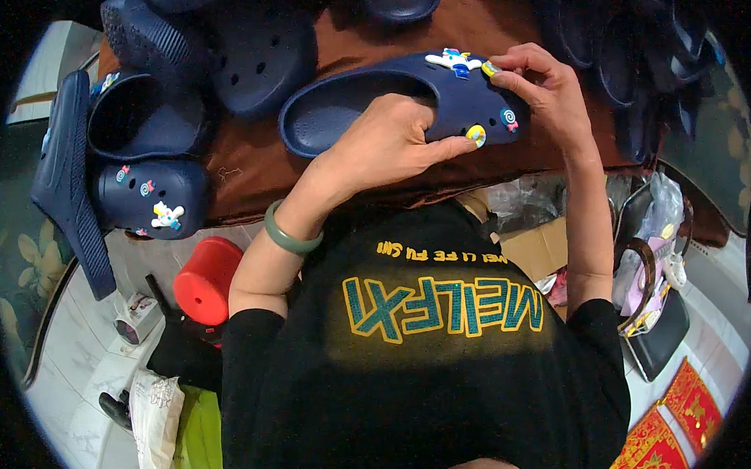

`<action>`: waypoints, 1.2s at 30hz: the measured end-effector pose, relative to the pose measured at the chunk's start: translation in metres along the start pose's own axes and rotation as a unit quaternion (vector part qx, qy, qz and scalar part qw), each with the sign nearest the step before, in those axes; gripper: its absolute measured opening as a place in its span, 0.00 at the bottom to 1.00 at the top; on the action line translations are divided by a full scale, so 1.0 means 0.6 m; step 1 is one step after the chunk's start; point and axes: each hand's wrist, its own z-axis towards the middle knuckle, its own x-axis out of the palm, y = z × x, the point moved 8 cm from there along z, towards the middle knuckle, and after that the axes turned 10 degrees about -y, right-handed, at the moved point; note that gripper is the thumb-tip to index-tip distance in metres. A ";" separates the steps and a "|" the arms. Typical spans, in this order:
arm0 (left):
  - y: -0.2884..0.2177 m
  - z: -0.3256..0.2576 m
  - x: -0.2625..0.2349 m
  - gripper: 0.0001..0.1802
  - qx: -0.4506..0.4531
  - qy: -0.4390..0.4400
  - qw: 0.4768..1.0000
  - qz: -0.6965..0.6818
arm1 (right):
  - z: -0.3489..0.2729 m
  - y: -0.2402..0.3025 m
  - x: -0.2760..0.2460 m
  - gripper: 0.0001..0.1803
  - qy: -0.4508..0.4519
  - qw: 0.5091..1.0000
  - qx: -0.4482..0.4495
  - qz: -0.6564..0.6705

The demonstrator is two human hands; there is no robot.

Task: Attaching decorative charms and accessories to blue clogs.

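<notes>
"What's on the far left?"

"A tall shoe (70,182) on its edge. I can't see inside it. Next comes a spotty shoe (120,211) with little charms. Then there's a red stool (204,282), down low."

"And in the middle?"

"The big blue shoe (313,121)! It's over the brown cloth (257,177), but I can't tell if it rests on it. The left hand (387,144) reaches into it. Those fingers are hidden, with the thumb outside, so it's holding the shoe's front."

"What's by the thumb?"

"A white charm (456,64) sits higher up, on the shoe. A round yellow charm (476,136) is right at the thumb tip, too small to make out well."

"And the right hand (546,87)?"

"It pinches a small yellow piece (490,68) at the shoe's edge. Fingers cover some of it. I can't tell if it's in a hole. A swirly charm (508,118) is lower down."

"What's on the far right?"

"Dark shoes (621,61), hard to tell apart. The top edge cuts some off. Below is a clear bag (664,203), all crinkly."
</notes>
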 end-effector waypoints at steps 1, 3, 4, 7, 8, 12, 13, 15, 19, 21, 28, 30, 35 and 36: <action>0.004 0.000 0.001 0.35 -0.002 -0.004 1.000 0.000 | -0.001 0.005 -0.002 0.09 -0.012 1.000 -0.015 -0.019; 0.003 -0.002 0.002 0.35 0.026 -0.006 1.000 0.008 | -0.006 0.026 -0.004 0.09 -0.034 0.995 -0.074 -0.055; 0.003 -0.002 0.001 0.35 0.025 -0.008 1.000 0.008 | -0.010 0.041 -0.009 0.09 -0.059 0.986 -0.130 -0.090; -0.005 -0.001 -0.001 0.35 0.019 -0.002 1.000 -0.003 | -0.013 0.044 -0.010 0.10 -0.045 0.985 -0.133 -0.101; -0.008 0.000 -0.004 0.35 0.021 -0.005 1.000 0.008 | -0.011 0.045 -0.010 0.10 -0.045 0.985 -0.133 -0.102; -0.001 -0.001 0.000 0.35 0.025 -0.014 1.000 -0.002 | 0.003 0.014 0.001 0.10 0.004 1.000 -0.012 0.001; -0.004 0.000 -0.002 0.35 0.025 -0.013 1.000 -0.002 | 0.004 0.019 0.004 0.10 0.015 0.999 -0.039 0.019; -0.008 0.001 -0.003 0.34 0.003 0.013 1.000 0.022 | 0.002 0.017 0.003 0.10 0.015 0.999 -0.031 0.015; -0.009 0.000 -0.004 0.33 0.000 0.013 0.999 0.038 | 0.003 0.015 0.002 0.11 0.018 1.000 0.019 -0.017; -0.010 0.000 -0.003 0.32 0.014 -0.003 1.000 -0.002 | 0.008 0.025 0.002 0.11 0.021 0.998 0.015 -0.051; -0.006 0.000 0.002 0.30 -0.003 0.021 1.000 0.012 | 0.042 0.051 0.022 0.14 0.092 0.964 -0.044 -0.245; -0.011 0.000 0.001 0.28 -0.019 0.020 1.000 -0.014 | 0.044 0.050 0.025 0.14 0.094 0.963 -0.031 -0.250; -0.011 0.001 -0.001 0.24 -0.026 0.026 0.999 0.019 | 0.025 0.046 0.017 0.13 0.047 0.974 -0.047 -0.216; -0.016 0.002 -0.006 0.22 -0.006 -0.003 1.000 -0.025 | 0.024 0.042 0.014 0.13 0.034 0.986 -0.052 -0.156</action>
